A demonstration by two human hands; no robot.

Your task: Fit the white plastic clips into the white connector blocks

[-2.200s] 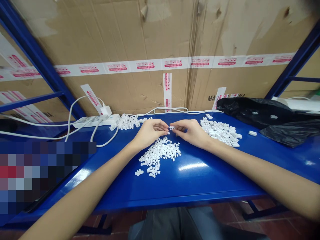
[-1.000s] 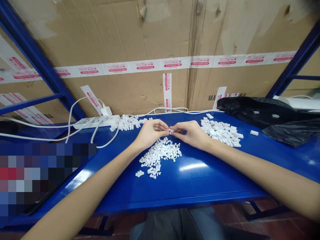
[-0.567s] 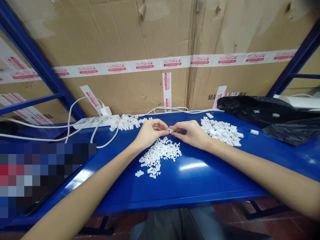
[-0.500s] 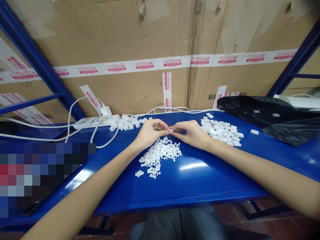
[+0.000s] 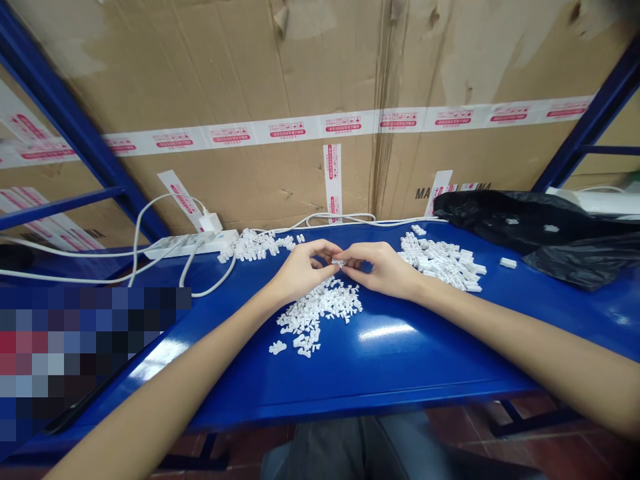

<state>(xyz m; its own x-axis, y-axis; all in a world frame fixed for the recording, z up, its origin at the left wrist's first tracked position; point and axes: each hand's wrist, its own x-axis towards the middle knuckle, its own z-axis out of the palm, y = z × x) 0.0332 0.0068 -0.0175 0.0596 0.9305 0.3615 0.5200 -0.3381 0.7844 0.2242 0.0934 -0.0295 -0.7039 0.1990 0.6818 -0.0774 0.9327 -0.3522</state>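
My left hand (image 5: 300,270) and my right hand (image 5: 383,268) meet fingertip to fingertip above a blue table (image 5: 400,353). Both pinch one small white plastic part (image 5: 339,262) between thumbs and forefingers. Directly below them lies a loose heap of small white parts (image 5: 317,313). A second pile of white parts (image 5: 443,261) sits just right of my right hand. A third pile of white parts (image 5: 256,244) lies behind my left hand near the back edge.
A white power strip (image 5: 187,243) with a plugged charger (image 5: 211,221) and white cables (image 5: 150,220) lies at the back left. Black plastic bags (image 5: 530,227) cover the back right. A cardboard wall (image 5: 320,100) stands behind, between blue rack beams (image 5: 75,113).
My hands have closed in on each other slightly around the small white part. The fingers have curled tighter. The piles have not moved.
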